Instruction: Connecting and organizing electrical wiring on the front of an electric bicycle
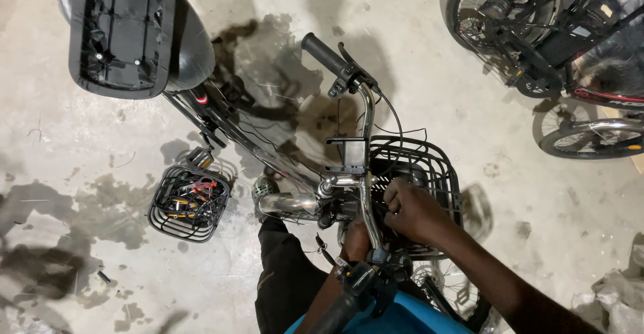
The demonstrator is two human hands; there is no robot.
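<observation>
The person stands over a bicycle [282, 173], looking down on its handlebar [365, 173] and front basket [436, 166].

Right hand [410, 208]: it rests at the rear rim of the front basket, just beside the handlebar stem. The fingers are curled together around something at the basket edge; what they grip is hidden beneath the knuckles, so it cannot be identified.

Left hand [355, 240]: it sits lower, directly under the handlebar tube and against the stem area. Its fingers are mostly hidden by the bar and the near grip [342, 310], so whether they are closed cannot be told. The placement suggests it steadies the front end while the right hand works.

The far grip [323, 52] with its brake lever points away from the person. The saddle [124, 32] is tipped up, exposing its ribbed underside. A small wire basket [189, 203] holding tools or small parts stands on the concrete floor [100, 294], near the frame and the person's foot [263, 188], within reach. A second bicycle [557, 45] is parked well apart at the upper right.
</observation>
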